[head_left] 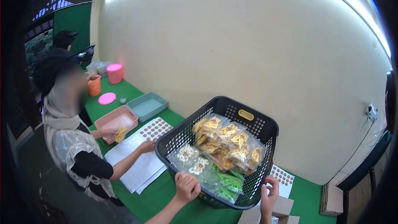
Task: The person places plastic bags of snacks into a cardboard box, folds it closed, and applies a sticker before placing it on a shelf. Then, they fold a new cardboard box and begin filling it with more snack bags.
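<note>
The left hand (188, 186) was closed over the near rim of a black, perforated plastic basket (224, 107), which stood tilted over the green worktop (304, 197); the right hand (270, 193) was half curled at its right side (whether gripping, I couldn't tell). Clear plastic packets (238, 139) of yellow, white and green pieces lay inside.

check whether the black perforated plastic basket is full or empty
Not empty: clear plastic packets of yellow, white and green pieces lie inside the black perforated plastic basket
</note>
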A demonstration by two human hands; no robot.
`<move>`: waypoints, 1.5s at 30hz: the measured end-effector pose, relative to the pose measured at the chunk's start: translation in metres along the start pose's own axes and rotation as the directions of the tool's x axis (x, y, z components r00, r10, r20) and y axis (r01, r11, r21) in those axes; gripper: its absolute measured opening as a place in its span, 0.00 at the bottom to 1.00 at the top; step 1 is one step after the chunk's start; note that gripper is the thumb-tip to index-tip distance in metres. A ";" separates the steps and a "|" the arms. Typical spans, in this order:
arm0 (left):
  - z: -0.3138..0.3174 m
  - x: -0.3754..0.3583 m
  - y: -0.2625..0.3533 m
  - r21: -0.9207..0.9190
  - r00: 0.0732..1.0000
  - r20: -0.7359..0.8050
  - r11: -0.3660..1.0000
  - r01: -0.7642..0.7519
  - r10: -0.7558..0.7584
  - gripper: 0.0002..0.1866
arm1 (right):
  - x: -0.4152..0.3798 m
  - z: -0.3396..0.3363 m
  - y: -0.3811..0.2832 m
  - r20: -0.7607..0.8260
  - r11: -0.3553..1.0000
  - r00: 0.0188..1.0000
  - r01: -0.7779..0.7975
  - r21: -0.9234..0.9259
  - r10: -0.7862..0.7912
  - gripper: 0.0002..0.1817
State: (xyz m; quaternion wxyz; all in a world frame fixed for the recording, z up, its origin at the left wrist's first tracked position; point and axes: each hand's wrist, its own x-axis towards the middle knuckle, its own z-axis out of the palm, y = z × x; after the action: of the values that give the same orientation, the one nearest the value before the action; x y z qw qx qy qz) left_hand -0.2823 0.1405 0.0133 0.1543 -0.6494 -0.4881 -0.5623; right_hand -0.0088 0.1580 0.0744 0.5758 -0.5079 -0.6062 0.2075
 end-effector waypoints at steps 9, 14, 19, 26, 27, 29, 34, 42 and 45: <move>0.013 -0.008 -0.010 0.008 0.994 -0.096 0.999 -0.051 0.051 0.09 | 0.086 0.084 -0.052 0.315 0.973 0.931 0.219 -0.073 -0.186 0.09; 0.017 -0.008 -0.016 -0.001 0.982 -0.154 0.994 -0.109 0.107 0.10 | 0.165 0.157 0.039 0.439 0.876 0.880 0.347 -0.335 -0.181 0.20; 0.022 -0.015 -0.025 0.044 0.961 -0.183 0.978 -0.203 0.208 0.12 | 0.171 0.203 0.067 0.596 0.530 0.801 0.529 -0.663 -0.055 0.39; 0.033 -0.022 -0.023 0.004 0.945 -0.266 0.980 -0.197 0.191 0.11 | 0.153 0.204 0.083 0.623 0.263 0.757 0.653 -0.710 -0.198 0.37; 0.033 -0.022 -0.023 0.020 0.952 -0.255 0.986 -0.168 0.168 0.12 | 0.155 0.203 0.081 0.620 0.323 0.764 0.641 -0.696 -0.180 0.37; 0.030 -0.022 -0.020 0.011 0.967 -0.214 0.990 -0.142 0.141 0.11 | 0.157 0.201 0.078 0.605 0.390 0.779 0.615 -0.685 -0.166 0.35; 0.028 -0.024 -0.019 -0.004 0.981 -0.155 0.993 -0.119 0.117 0.11 | 0.168 0.202 0.089 0.569 0.477 0.791 0.599 -0.643 -0.226 0.28; 0.025 -0.012 -0.013 0.010 0.972 -0.201 0.992 -0.126 0.125 0.12 | 0.210 0.162 0.058 0.121 0.659 0.855 0.473 -0.585 -0.505 0.12; 0.025 -0.011 -0.011 0.005 0.974 -0.207 0.996 -0.094 0.093 0.10 | 0.218 0.127 0.048 -0.058 0.991 0.996 0.055 -0.119 -0.062 0.14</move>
State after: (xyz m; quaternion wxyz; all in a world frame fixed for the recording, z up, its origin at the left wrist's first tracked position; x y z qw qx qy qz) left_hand -0.2754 0.1589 -0.0079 0.2288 -0.6101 -0.4369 -0.6201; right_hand -0.0676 0.4056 0.1083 0.5691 -0.5291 -0.6139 0.1388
